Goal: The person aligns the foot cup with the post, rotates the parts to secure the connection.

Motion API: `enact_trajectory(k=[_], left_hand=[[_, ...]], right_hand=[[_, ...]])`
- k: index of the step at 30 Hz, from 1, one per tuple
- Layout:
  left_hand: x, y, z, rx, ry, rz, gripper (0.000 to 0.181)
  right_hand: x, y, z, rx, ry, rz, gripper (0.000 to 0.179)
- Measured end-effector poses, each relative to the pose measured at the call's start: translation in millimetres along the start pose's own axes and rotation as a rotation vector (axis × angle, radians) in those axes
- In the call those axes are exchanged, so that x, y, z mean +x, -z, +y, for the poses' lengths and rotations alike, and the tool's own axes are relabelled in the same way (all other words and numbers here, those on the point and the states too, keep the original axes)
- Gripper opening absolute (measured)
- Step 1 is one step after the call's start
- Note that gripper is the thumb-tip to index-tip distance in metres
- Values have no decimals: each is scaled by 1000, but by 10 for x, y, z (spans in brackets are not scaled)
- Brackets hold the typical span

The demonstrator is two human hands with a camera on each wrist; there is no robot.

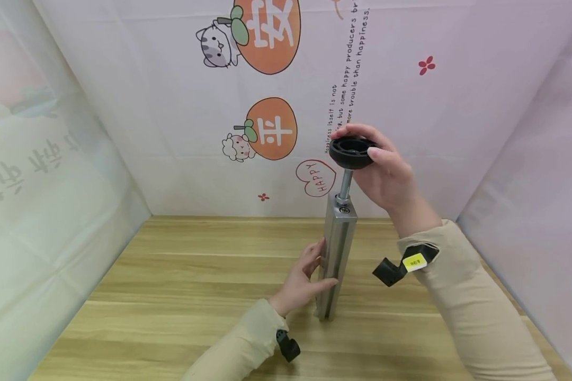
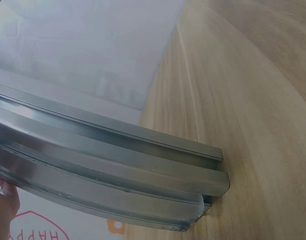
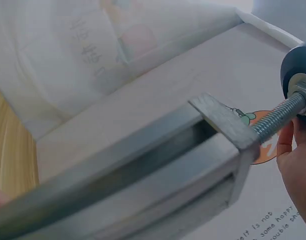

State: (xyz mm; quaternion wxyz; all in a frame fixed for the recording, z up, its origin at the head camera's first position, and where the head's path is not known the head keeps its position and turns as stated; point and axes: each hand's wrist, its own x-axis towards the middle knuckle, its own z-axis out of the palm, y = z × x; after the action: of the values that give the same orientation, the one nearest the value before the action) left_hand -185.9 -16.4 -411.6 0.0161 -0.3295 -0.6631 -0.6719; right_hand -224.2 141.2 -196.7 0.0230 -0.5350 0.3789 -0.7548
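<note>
A length of slotted aluminium profile (image 1: 341, 241) stands upright, slightly tilted, on the wooden table. From its top end rises a threaded rod (image 1: 346, 184) that carries a round black levelling foot (image 1: 350, 160). My left hand (image 1: 297, 286) grips the profile's lower half, thumb on the near face and fingers at the left side. With thumb and fingers my right hand (image 1: 386, 172) holds the black foot by its rim. In the right wrist view the screw (image 3: 283, 116) passes into an end plate (image 3: 225, 122). The profile's lower end (image 2: 213, 180) meets the tabletop in the left wrist view.
Light cloth walls surround the table (image 1: 195, 296) on its left, back and right. The back cloth (image 1: 386, 79) bears cartoon oranges, animals and lettering. Black camera mounts sit on both wrists, the right one (image 1: 405, 264) with a yellow label.
</note>
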Motion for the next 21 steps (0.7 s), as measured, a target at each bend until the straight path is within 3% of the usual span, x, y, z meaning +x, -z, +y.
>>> enact_trajectory(k=[7,13,21], left_hand=[[-4,7,-24,20,15,-2,81],[11,9,-48,25,15,0,81],[4,0,-32,10,-7,7,81]], right_hand=[[-9,-34,-120,-278,-38,80,26],[-10,-129,-236,-576,-125,188,36],[68,-320,-366,-1123,-241,230,18]])
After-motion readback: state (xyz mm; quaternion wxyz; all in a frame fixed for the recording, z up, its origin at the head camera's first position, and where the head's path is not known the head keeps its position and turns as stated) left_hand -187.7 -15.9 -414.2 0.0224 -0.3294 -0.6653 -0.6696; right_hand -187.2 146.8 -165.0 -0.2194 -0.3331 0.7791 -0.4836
